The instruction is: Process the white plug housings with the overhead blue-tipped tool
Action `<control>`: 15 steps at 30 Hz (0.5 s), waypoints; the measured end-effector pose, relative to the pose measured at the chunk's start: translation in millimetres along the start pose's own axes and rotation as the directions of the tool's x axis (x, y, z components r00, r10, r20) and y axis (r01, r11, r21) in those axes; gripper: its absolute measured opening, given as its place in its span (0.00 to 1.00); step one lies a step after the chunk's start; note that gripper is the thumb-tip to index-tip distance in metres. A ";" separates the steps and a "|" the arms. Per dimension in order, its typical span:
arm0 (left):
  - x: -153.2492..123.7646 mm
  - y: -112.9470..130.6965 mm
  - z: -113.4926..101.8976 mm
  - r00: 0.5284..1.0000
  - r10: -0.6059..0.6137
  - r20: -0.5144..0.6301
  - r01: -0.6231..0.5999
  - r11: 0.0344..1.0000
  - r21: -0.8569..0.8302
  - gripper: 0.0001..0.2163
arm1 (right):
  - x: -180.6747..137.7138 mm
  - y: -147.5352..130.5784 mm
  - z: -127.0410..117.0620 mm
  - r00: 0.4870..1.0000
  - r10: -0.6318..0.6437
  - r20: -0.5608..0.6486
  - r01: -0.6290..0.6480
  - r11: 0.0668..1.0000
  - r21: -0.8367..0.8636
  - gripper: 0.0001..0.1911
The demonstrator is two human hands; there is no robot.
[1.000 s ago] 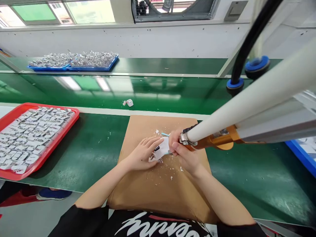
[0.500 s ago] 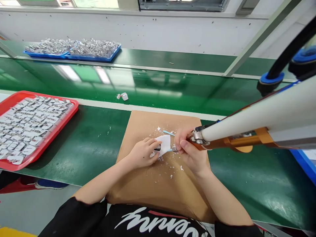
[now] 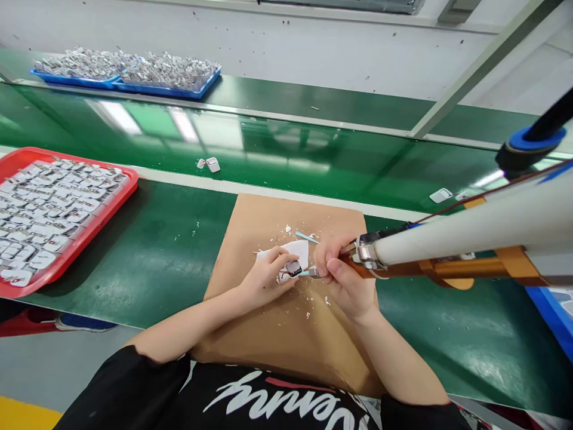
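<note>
Hands, two: left hand on one small part, right hand around one glue gun.

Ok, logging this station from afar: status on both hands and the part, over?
Left hand pinning small white plastic part on brown cardboard sheet. Right hand gripping white-tube glue gun, nozzle at part. White crumbs scattered about.

White script lettering was seen on black shirt at bottom edge, upside down from head view and cut off by frame. Letters resembling "enny" were made out, but word could not be read with certainty. Red stroke was noted above lettering. No label, number, brand or sign could be read elsewhere.
</note>
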State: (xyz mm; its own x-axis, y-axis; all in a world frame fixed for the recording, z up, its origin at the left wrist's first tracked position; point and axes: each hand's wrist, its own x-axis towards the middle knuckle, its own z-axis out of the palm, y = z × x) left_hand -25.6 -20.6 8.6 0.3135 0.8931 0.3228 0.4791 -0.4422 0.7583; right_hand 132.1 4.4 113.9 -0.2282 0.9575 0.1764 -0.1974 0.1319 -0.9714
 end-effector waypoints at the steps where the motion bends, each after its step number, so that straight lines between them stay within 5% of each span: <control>1: 0.0 0.4 0.5 1.000 0.008 -0.017 -0.008 1.000 -0.005 0.15 | -0.9 0.3 -0.2 1.000 0.005 -0.004 -0.005 1.000 -0.009 0.20; 15: 0.2 2.3 -0.2 0.988 0.145 -0.056 -0.145 0.989 -0.003 0.17 | -2.5 -0.6 3.0 0.988 -0.117 0.102 0.107 0.990 0.096 0.13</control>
State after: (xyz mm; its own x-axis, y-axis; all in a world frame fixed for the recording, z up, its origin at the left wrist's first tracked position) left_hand -24.6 -21.4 10.5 0.3331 0.8228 0.4606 0.4255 -0.5671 0.7052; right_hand 129.9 1.1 114.5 -0.2994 0.9044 0.3041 -0.3112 0.2087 -0.9271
